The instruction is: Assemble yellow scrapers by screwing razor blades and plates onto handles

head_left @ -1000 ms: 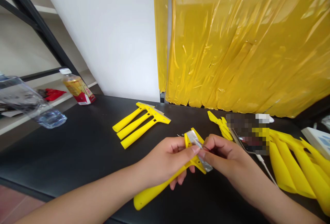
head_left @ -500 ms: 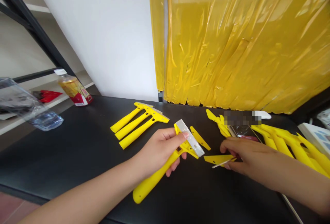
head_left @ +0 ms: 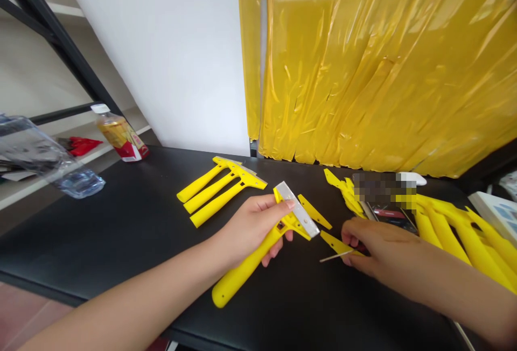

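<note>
My left hand [head_left: 258,227] is wrapped round a yellow scraper [head_left: 246,273], its thumb pressing the flat metal blade [head_left: 301,213] against the head. The handle slants down towards me. In my closed right hand [head_left: 367,246] is a thin screwdriver [head_left: 335,257], its shaft pointing left and its handle mostly hidden by the fingers. Against those fingertips is a yellow cover plate [head_left: 333,241] with holes; I cannot tell whether it is gripped or only touched. A second yellow cover plate [head_left: 315,212] lies just beyond the scraper's blade.
Three yellow scrapers [head_left: 220,192] lie side by side at the back left. More yellow handles [head_left: 452,227] and a pile of yellow plates [head_left: 347,195] lie to the right. A drink bottle [head_left: 123,135], a clear bottle [head_left: 76,176] and a white mouse [head_left: 412,179] are farther back.
The cover plate at my right fingertips has turned, its left end now pointing farther back. My right hand and the screwdriver have shifted slightly left. The left hand keeps its hold.
</note>
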The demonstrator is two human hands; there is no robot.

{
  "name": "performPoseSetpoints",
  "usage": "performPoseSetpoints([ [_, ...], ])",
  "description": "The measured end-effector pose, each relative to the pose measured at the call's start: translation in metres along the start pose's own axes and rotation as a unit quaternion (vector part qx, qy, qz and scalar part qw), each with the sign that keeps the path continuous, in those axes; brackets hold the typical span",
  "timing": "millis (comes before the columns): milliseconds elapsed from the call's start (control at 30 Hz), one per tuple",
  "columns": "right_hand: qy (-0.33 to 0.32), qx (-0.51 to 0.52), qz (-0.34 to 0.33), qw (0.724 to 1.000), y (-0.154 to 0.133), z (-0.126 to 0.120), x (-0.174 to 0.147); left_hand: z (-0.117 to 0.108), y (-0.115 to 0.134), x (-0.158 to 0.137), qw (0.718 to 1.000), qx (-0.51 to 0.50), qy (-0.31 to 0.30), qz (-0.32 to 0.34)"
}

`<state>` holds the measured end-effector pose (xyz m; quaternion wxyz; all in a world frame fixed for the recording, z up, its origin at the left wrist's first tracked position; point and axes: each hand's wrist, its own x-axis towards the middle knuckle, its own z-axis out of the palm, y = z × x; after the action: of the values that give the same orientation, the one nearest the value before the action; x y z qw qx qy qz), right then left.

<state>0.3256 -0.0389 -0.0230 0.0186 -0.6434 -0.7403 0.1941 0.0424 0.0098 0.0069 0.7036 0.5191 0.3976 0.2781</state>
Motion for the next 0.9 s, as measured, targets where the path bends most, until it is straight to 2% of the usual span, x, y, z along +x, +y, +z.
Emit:
performPoseSetpoints([
  [167, -0.033, 0.064, -0.022, 0.997, -0.008, -0.007, 0.002, 0.0, 0.001, 0.0, 1.0, 0.003, -0.001, 0.008],
  [267, -0.041, 0.153, -0.028, 0.987, -0.014, -0.02, 0.005, 0.0, 0.0, 0.0, 1.0, 0.0, 0.0, 0.006],
  [433, 0.038, 0.339, -0.069, 0.937, -0.032, -0.031, 0.003, 0.004, -0.003, 0.0, 1.0, -0.01, -0.022, -0.018],
  [667, 0.042, 0.455, -0.065, 0.887, -0.054, -0.012, 0.007, 0.015, -0.005, -0.007, 0.997, 0.036, -0.048, -0.044],
  [800, 0.047, 0.485, -0.057, 0.871, -0.06, -0.002, 0.01, 0.017, -0.009, -0.009, 0.997, 0.03, -0.06, -0.039],
  [900, 0.063, 0.478, -0.05, 0.875, -0.063, 0.002, 0.01, 0.017, -0.011, -0.009, 0.997, 0.012, -0.067, -0.022],
])
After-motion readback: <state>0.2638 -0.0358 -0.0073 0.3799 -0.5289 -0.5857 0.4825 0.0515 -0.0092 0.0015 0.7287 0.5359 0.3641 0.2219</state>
